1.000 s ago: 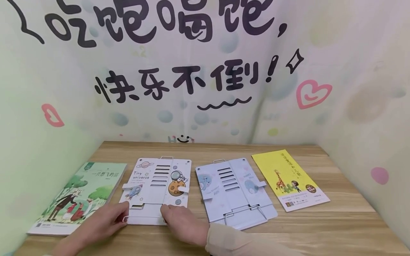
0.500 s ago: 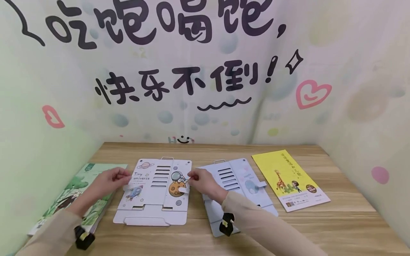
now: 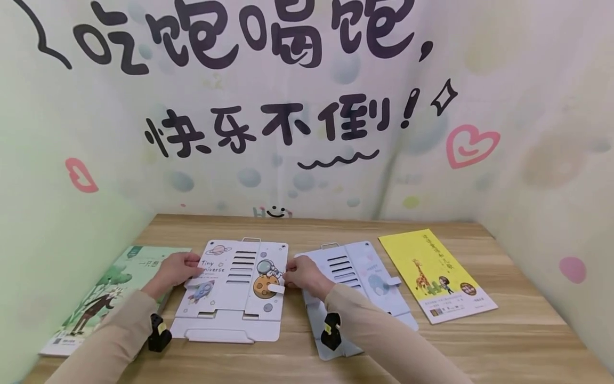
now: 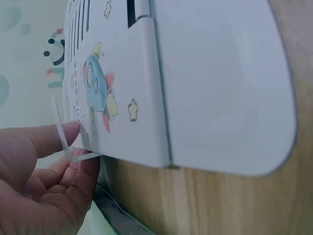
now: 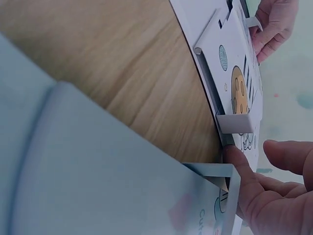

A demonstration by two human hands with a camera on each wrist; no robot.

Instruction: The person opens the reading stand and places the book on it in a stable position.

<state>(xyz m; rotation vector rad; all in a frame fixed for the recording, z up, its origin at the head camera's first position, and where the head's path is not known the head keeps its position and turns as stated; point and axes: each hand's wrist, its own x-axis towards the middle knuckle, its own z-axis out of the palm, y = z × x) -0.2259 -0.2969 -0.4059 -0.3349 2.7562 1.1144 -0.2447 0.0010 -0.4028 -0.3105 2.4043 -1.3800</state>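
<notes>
A white folding book stand point(image 3: 225, 298) printed "Tiny universe" lies on the table, a rocket and astronaut on its face. My left hand point(image 3: 177, 272) pinches its left edge by the clip; in the left wrist view the thumb point(image 4: 66, 132) is on the printed face and the fingers point(image 4: 88, 171) are behind. My right hand point(image 3: 307, 274) is at the right edge above the other clip point(image 5: 237, 123). In the right wrist view, one fingertip point(image 5: 234, 152) touches the edge while the thumb point(image 5: 283, 152) stands apart from the face. A white lip point(image 3: 218, 336) lies along the stand's front.
A pale blue book stand point(image 3: 379, 298) lies to the right, partly under my right forearm point(image 3: 379, 325). Beyond it is a yellow booklet point(image 3: 414, 261). A green picture book point(image 3: 101, 304) lies at left behind my left sleeve point(image 3: 115, 330). Fabric walls enclose the table point(image 3: 518, 320).
Both hands have left the white stand's front and moved up to its side edges. The front wire now lies down towards me. In the last half second, the hands have hardly shifted.
</notes>
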